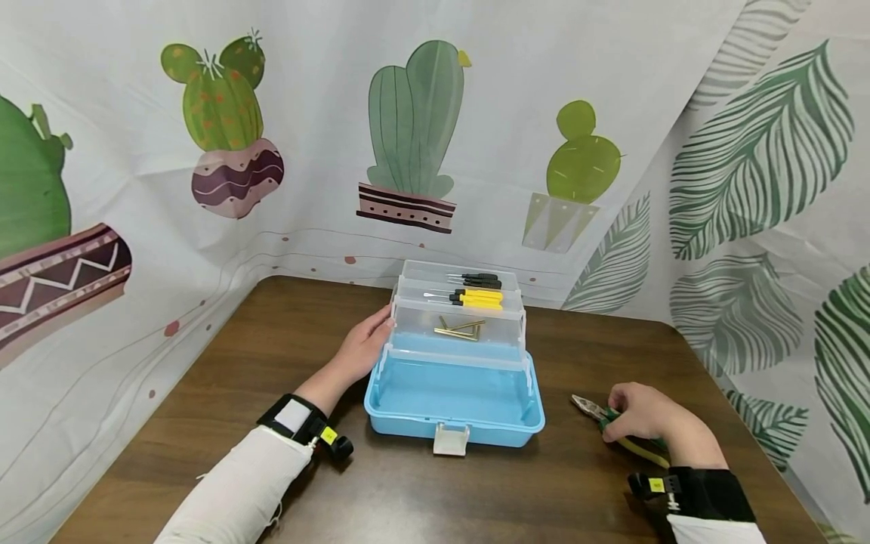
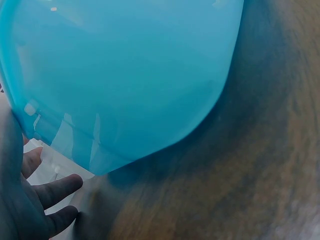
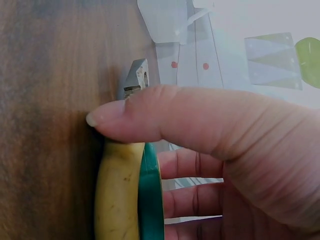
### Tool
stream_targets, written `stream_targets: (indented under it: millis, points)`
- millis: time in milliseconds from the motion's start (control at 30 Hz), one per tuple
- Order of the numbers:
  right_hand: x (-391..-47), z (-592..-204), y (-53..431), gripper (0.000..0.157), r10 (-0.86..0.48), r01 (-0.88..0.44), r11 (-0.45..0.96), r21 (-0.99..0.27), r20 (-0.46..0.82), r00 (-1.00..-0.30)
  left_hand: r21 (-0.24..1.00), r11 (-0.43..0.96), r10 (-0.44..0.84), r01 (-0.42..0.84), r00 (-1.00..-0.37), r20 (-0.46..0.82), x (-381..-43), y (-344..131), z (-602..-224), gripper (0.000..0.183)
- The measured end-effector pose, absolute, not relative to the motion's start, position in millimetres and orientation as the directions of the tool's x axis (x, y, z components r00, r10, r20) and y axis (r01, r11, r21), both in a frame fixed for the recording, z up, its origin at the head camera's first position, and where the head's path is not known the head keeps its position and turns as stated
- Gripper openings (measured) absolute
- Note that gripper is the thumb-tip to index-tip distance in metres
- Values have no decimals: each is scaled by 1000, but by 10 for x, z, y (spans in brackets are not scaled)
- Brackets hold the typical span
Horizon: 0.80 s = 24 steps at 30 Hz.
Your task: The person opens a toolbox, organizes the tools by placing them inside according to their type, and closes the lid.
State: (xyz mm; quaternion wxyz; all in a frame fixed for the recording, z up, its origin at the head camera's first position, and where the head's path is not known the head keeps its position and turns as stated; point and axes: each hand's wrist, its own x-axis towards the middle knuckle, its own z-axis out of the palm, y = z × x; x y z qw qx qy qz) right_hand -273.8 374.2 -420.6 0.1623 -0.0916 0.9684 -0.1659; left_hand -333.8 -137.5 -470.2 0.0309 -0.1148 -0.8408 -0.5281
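Note:
A light-blue toolbox (image 1: 455, 431) stands unfolded on the table, its clear tiered trays (image 1: 414, 317) raised at the back. My left hand (image 1: 367, 344) touches the left side of these trays. In the left wrist view, the fingers (image 2: 57, 192) of that hand reach past the corner of the blue box (image 2: 135, 85), fairly straight. Right of the toolbox, my right hand (image 1: 646, 415) grips a pair of pliers (image 1: 590, 408) with green and yellow handles. The right wrist view has the thumb across the pliers (image 3: 117, 195) just below the metal head, with the other fingers along the green side.
Black-handled screwdrivers (image 1: 481, 281) and yellow-handled screwdrivers (image 1: 479, 298) lie in the upper trays. Several brass-coloured hex keys (image 1: 462, 330) are in the tray below. A white latch (image 1: 451, 440) hangs at the box's front. Behind the wooden table (image 1: 306, 302) hangs a printed cloth (image 1: 313, 151).

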Motion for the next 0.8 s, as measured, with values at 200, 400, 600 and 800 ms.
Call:
stream_targets:
  millis: [200,400,600,800]
  points:
    - [-2766,-4205,3768,47,-218,-108,926,-361,-280,-935,878,420,161,229,-971,176,-3351,-1364,-4675,58]
    - [-2738,-4185,3792,48,-194,-91,940,-329,-297,-935,877,422,162,229,-971,175,-3356,-1357,-4674,58]
    - [-2723,-4190,3804,46,-204,-93,937,-336,-312,-928,877,426,160,223,-972,169,-3349,-1360,-4675,58]
    - [-2744,-4191,3801,52,-192,-92,946,-311,-309,-932,879,425,158,217,-974,164,-3341,-1369,-4692,59]
